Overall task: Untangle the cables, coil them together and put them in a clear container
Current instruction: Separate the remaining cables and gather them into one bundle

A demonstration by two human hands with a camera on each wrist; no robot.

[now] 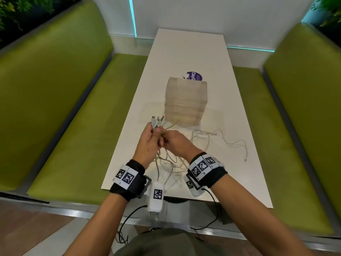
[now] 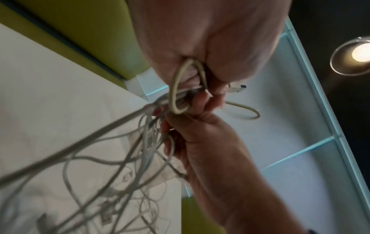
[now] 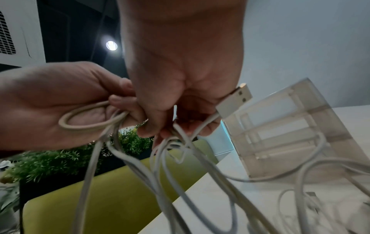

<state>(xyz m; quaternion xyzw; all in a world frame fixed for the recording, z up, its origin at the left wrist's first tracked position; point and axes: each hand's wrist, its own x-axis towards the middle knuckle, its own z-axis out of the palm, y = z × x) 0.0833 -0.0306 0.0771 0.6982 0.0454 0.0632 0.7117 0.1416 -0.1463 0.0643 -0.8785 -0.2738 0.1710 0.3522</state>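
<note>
Both hands meet over the near end of the white table (image 1: 212,89), knotted up in pale cables (image 1: 201,139).

Green benches (image 1: 64,108) flank the table; the clear container (image 1: 186,100) stands upright mid-table, just beyond the hands. Loose cable loops trail across the tabletop. The left hand (image 1: 149,143) is curled round a bunch of plug ends; the right hand (image 1: 177,143) pinches strands just beside it.

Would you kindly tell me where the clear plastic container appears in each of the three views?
Head: the clear plastic container stands mid-table, just beyond both hands.
Left wrist: not in it.
Right wrist: it fills the right side, tilted, behind the white USB plug.
Shared landmark: the bundle of white cables, gripped by both hands.
</note>
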